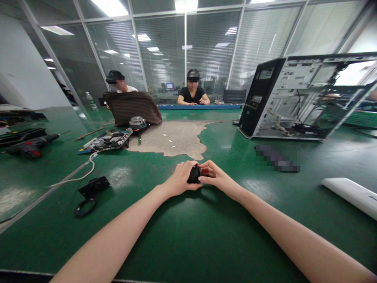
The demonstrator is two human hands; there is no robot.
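Observation:
A small black cylindrical part (194,174), which looks like a lens, is between my two hands just above the green tabletop. My left hand (182,177) wraps round its left side, thumb below and fingers over the top. On the other side, my right hand (214,175) pinches the ridged right end with thumb and fingertips. The fingers hide much of the part. To the left lie a black square-fronted piece (94,186) and a black ring (86,207), close together on the table.
An opened computer case (265,98) stands at the right, with a blurred dark object (277,158) and a white device (350,194) nearer. A circuit board (107,140), cable (90,167) and power drill (32,147) lie left. Two people sit across the green table (188,239).

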